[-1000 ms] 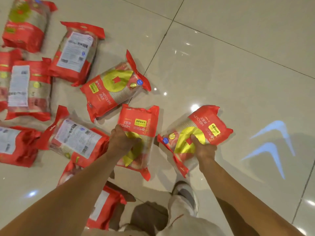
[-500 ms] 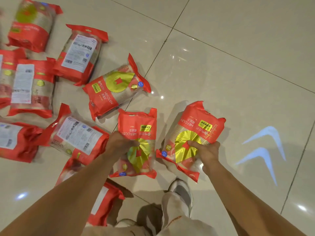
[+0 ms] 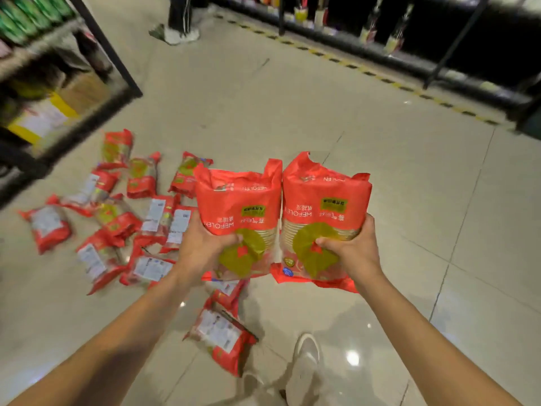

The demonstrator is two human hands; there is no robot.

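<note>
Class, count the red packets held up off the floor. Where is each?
2. The left packet is in the left grip, the right packet in the right grip, side by side. Loose packets lie on the floor, uncounted.

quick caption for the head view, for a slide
Left hand grips one red packet, right hand a second packet, above loose packets on the floor.

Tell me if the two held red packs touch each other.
Touching. Head view: left pack and right pack meet side to side, with no gap showing between them.
</note>
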